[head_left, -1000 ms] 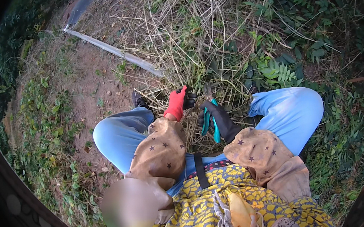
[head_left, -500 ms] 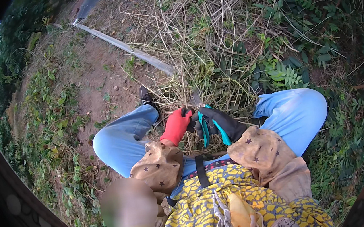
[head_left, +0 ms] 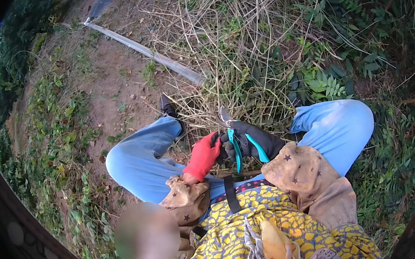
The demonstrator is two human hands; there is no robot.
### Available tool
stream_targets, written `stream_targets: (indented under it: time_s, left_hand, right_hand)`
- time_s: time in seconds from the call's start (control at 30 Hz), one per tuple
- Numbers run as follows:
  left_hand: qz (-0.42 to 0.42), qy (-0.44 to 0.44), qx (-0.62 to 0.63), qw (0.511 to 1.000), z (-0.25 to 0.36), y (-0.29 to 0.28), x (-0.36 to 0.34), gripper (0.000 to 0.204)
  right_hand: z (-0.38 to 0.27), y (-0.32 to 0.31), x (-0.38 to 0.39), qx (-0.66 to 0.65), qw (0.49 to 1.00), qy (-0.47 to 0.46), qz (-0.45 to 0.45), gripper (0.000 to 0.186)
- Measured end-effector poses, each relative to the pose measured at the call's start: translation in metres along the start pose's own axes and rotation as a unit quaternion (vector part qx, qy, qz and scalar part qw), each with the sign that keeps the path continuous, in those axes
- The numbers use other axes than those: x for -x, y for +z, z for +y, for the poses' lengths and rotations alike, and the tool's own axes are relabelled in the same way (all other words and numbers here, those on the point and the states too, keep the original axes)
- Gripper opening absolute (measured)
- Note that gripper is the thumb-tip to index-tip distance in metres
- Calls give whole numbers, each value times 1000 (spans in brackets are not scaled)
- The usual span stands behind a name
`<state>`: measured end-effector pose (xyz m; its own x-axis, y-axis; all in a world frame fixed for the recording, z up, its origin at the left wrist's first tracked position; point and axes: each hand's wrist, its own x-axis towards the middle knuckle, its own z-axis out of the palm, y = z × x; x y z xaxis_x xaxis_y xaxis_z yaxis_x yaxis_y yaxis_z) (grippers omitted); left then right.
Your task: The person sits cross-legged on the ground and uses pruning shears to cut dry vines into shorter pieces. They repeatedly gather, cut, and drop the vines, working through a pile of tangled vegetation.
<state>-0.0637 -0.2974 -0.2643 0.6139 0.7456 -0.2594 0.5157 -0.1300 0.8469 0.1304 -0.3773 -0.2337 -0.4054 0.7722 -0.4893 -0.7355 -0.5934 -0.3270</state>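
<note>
Between my bent knees, my right hand (head_left: 257,139) in a black glove grips a pair of pruning shears (head_left: 237,149). Their teal handles are spread apart, and the metal blades point away from me over dry stalks. Right beside them is my left hand (head_left: 204,155), in a red glove with dark fingertips. Its fingers are curled in close to the right hand's fingers, and whatever is between them is hidden. Cut-looking dry stems (head_left: 201,115) lie tangled just beyond both hands.
My knees in blue trousers (head_left: 339,137) frame the hands, with a dark shoe (head_left: 168,108) at the left. A long pale strip (head_left: 158,57) runs across bare soil (head_left: 106,97) to the far left. Dry vines (head_left: 256,16) and green leafy plants (head_left: 322,83) spread ahead and right.
Both hands have drawn back slightly toward my body, the red-gloved left hand most. The pruning shears have come back with the right hand, their handles still spread.
</note>
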Motion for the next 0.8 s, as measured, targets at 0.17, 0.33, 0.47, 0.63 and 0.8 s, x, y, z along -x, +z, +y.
stream_targets:
  time_s: [0.17, 0.33, 0.47, 0.63, 0.8]
  left_hand:
    - [-29, -33, 6, 999, 5, -2, -1, 23]
    - [-10, 9, 41, 999, 6, 4, -2, 19]
    - [34, 3, 25, 999, 2, 8, -9, 21]
    - [50, -80, 109, 990, 14, -5, -15, 25]
    - [105, 18, -22, 994, 7, 1, -12, 27]
  right_hand:
    - [-3, 0, 2, 45, 998, -10, 35, 50]
    - [0, 3, 4, 69, 995, -36, 66, 49]
    - [2, -11, -3, -24, 1000, -8, -16, 48]
    - [9, 14, 11, 56, 997, 11, 48, 49]
    - [11, 11, 7, 9, 999, 38, 4, 54]
